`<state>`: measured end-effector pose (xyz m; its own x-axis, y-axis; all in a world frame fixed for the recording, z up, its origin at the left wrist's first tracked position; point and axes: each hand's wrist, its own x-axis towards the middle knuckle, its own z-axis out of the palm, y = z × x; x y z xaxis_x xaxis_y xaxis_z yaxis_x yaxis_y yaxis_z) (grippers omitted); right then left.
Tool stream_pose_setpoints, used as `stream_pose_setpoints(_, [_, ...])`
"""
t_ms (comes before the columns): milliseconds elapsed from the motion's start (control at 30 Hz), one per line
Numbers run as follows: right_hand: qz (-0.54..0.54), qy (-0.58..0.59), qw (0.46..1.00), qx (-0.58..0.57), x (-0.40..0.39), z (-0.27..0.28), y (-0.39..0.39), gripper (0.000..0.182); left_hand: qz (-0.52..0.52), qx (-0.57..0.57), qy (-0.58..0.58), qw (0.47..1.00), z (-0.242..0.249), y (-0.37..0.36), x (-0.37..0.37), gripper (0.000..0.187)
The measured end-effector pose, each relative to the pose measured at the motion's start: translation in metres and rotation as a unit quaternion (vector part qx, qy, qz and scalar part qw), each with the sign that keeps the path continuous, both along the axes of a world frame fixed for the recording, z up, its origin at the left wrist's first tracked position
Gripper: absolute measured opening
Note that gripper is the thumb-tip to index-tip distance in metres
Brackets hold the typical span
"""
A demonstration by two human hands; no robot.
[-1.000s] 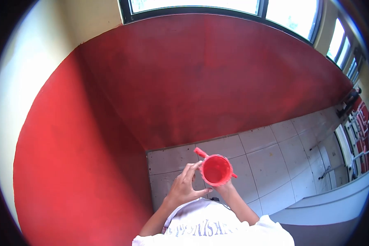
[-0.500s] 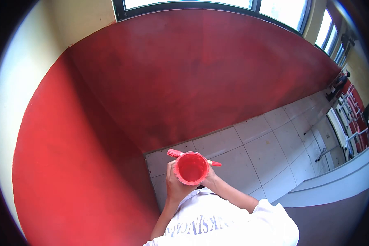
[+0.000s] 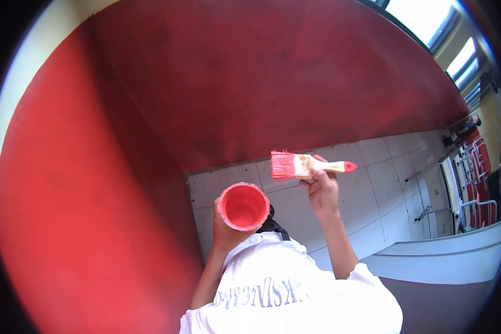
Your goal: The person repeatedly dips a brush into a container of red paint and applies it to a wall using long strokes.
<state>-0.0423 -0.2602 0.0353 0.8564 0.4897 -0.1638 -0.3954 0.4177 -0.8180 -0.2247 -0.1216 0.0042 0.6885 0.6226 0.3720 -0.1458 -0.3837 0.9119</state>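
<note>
From where I stand, the round cup (image 3: 229, 202) is red all over inside, its rim ragged and blotched with pale crust, its mouth facing up in the left hand (image 3: 224, 231). Apart from it, the flat paintbrush (image 3: 309, 166) lies nearly level in the right hand (image 3: 323, 189), red bristles toward the cup's side, pale handle ending in a red tip.

Pale tiled floor (image 3: 381, 186); metal-framed furniture (image 3: 468, 183) at right.
</note>
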Motion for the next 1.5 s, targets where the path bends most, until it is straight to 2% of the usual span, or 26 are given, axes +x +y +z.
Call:
stream_pose_setpoints(67, [0.012, -0.052, 0.998, 0.020, -0.004, 0.015, 0.001, 0.039, 0.015, 0.017, -0.017, 1.000, 0.004, 0.000, 0.004, 0.082])
stream_pose_setpoints(200, [0.025, -0.228, 0.973, -0.012, -0.014, 0.055, 0.007, 0.034, 0.016, 0.002, -0.039, 0.999, -0.003, 0.001, 0.008, 0.088])
stream_pose_setpoints(267, [0.054, -0.325, 0.943, -0.059, -0.019, 0.075, 0.009, 0.031, 0.007, -0.007, -0.055, 0.998, -0.005, 0.003, 0.013, 0.092])
stream_pose_setpoints(433, [0.160, -0.503, 0.838, -0.139, -0.031, 0.097, 0.026, 0.022, 0.009, -0.022, -0.036, 0.999, -0.011, 0.006, 0.017, 0.085])
stream_pose_setpoints(567, [0.271, -0.537, 0.778, -0.183, -0.036, 0.096, 0.039, 0.026, 0.017, -0.021, -0.022, 0.999, -0.011, 0.002, 0.016, 0.079])
stream_pose_setpoints(667, [0.295, -0.601, 0.704, -0.236, -0.036, 0.091, 0.051, 0.026, 0.024, -0.028, -0.035, 0.999, -0.006, 0.001, 0.017, 0.075])
stream_pose_setpoints(800, [0.313, -0.619, 0.664, -0.279, -0.040, 0.086, 0.055, 0.021, 0.005, -0.054, -0.040, 0.998, -0.005, -0.001, 0.020, 0.071])
stream_pose_setpoints(900, [0.329, -0.630, 0.635, -0.302, -0.040, 0.087, 0.058, 0.019, -0.013, -0.025, -0.003, 1.000, -0.015, 0.000, 0.017, 0.086])
stream_pose_setpoints(1200, [0.332, -0.652, 0.605, -0.316, -0.041, 0.080, 0.058, 0.009, -0.020, -0.046, -0.015, 0.999, -0.025, -0.004, 0.020, 0.086])
stream_pose_setpoints(1500, [0.313, -0.640, 0.634, -0.302, -0.040, 0.080, 0.055, 0.010, -0.013, -0.055, -0.017, 0.998, -0.028, -0.005, 0.020, 0.083])
